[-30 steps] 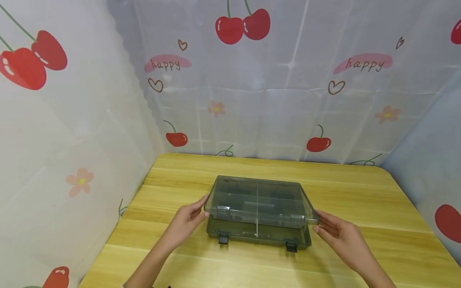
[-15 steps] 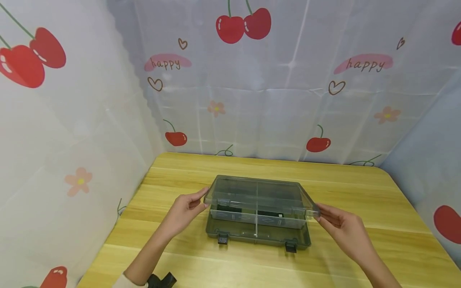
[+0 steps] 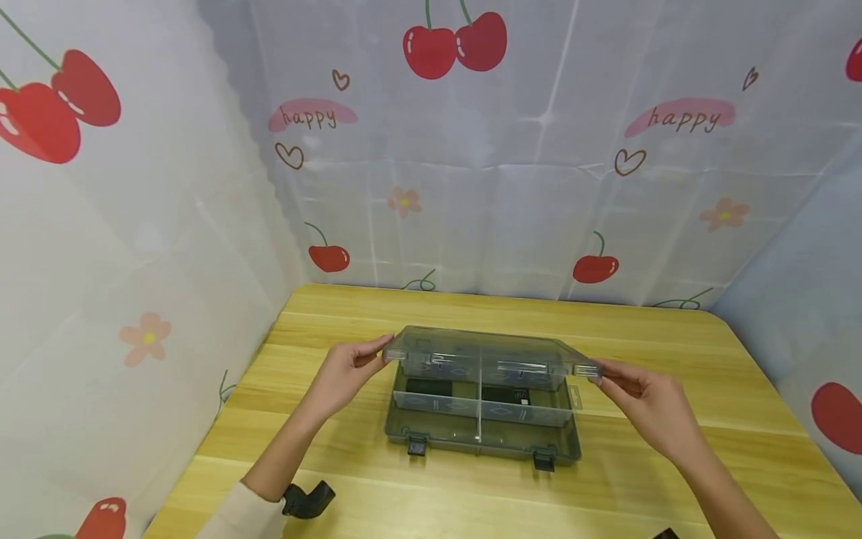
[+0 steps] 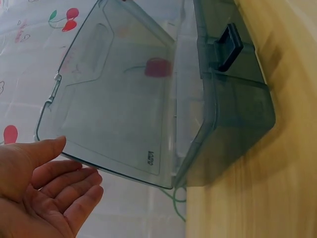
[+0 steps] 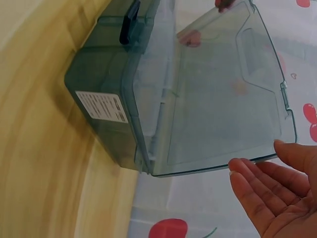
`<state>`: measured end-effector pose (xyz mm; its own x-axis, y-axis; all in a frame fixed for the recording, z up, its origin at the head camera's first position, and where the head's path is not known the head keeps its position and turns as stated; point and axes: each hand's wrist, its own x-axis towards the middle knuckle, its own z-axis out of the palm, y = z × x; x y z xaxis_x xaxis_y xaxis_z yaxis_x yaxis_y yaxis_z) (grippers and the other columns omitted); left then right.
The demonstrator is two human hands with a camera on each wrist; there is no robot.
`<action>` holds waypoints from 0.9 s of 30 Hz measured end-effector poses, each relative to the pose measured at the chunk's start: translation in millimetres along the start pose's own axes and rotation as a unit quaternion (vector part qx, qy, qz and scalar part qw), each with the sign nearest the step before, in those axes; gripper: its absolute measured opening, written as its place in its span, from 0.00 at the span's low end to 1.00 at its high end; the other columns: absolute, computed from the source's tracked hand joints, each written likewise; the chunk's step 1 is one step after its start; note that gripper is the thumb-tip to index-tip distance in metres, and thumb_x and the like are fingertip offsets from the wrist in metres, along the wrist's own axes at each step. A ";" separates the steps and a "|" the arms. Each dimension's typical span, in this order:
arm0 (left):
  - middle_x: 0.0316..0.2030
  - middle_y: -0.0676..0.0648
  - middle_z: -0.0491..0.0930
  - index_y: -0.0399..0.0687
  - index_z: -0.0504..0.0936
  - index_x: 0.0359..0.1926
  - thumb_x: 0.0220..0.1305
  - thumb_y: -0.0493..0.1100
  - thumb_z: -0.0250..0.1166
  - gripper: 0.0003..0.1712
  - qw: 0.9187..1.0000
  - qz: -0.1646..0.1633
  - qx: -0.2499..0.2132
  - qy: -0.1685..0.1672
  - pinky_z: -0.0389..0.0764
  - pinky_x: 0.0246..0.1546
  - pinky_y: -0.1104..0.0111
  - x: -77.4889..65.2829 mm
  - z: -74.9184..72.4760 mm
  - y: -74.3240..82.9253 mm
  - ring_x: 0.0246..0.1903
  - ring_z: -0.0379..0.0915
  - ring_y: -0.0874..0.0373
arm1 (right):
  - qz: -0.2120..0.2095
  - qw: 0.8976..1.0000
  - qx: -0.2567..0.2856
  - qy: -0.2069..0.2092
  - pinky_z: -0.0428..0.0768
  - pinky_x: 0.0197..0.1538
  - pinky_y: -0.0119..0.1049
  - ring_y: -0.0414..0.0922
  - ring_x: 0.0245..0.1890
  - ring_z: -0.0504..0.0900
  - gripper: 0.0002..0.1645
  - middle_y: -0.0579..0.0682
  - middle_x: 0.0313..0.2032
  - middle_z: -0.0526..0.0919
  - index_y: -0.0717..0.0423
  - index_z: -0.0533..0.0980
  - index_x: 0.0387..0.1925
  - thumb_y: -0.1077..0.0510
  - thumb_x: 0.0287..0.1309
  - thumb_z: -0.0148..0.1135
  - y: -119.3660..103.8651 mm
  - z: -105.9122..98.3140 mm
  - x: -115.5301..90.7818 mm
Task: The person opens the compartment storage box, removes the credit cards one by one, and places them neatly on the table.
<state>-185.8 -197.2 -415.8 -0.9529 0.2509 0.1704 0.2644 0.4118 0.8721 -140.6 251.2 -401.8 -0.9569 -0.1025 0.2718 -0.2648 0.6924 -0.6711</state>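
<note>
Partly veiled: 2 dark items [image 3: 431, 386] behind divider [image 3: 438, 404] | lid [image 3: 485, 341] pinched: left fingers [image 4: 74, 193], right fingers [image 5: 267, 187]

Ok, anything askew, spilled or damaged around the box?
Nothing stands out. The box sits flat on the table, with no spill in view. Both front latches are unfastened, fitting the raised lid that the hands hold by its corners. No break shows; hairline cracks would be too small to tell.
</note>
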 end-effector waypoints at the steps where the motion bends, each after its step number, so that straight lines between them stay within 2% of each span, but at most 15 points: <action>1: 0.65 0.43 0.76 0.45 0.78 0.66 0.72 0.42 0.65 0.24 1.000 0.003 -0.001 0.003 0.84 0.51 0.64 1.9 0.1 0.3 0.55 0.81 0.50 | -0.003 1.000 0.001 0.003 0.83 0.36 0.24 0.30 0.39 0.87 0.19 0.59 0.47 0.88 0.59 0.82 0.58 0.56 0.69 0.65 0.1 -1.0 2.0; 7: 0.61 0.43 0.79 0.45 0.80 0.64 0.73 0.40 0.63 0.20 0.999 0.025 0.003 0.027 0.85 0.49 0.64 13.3 0.5 -0.7 0.52 0.83 0.51 | -0.022 0.999 -0.008 0.039 0.80 0.37 0.18 0.24 0.38 0.83 0.19 0.59 0.45 0.89 0.61 0.84 0.55 0.55 0.68 0.66 0.7 -4.2 16.5; 14: 0.57 0.41 0.82 0.39 0.81 0.62 0.72 0.43 0.64 0.21 0.997 0.046 0.014 0.058 0.83 0.53 0.56 29.0 0.6 -3.6 0.53 0.83 0.49 | -0.024 0.998 -0.007 0.065 0.77 0.37 0.15 0.14 0.37 0.75 0.22 0.61 0.44 0.88 0.65 0.83 0.55 0.51 0.69 0.66 3.0 -5.7 34.4; 22: 0.52 0.38 0.85 0.36 0.82 0.60 0.71 0.40 0.65 0.20 0.996 0.056 0.009 0.075 0.84 0.52 0.54 46.5 -0.9 -6.0 0.52 0.83 0.45 | -0.047 0.996 0.006 0.081 0.78 0.36 0.15 0.14 0.36 0.76 0.18 0.61 0.42 0.89 0.65 0.85 0.51 0.55 0.66 0.68 9.6 -5.7 52.9; 27: 0.49 0.40 0.87 0.38 0.85 0.56 0.69 0.38 0.67 0.16 0.994 0.068 0.008 0.086 0.85 0.51 0.55 54.7 -1.2 -8.7 0.49 0.84 0.46 | -0.027 0.996 0.025 0.080 0.77 0.39 0.15 0.15 0.38 0.76 0.21 0.61 0.45 0.88 0.63 0.84 0.52 0.51 0.67 0.68 15.8 -4.4 60.6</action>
<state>-240.4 -188.1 -413.5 -0.9193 0.1526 0.3628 0.3932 0.3986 0.8285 -202.3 259.1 -392.9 -0.9111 -0.0201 0.4117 -0.3240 0.6524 -0.6852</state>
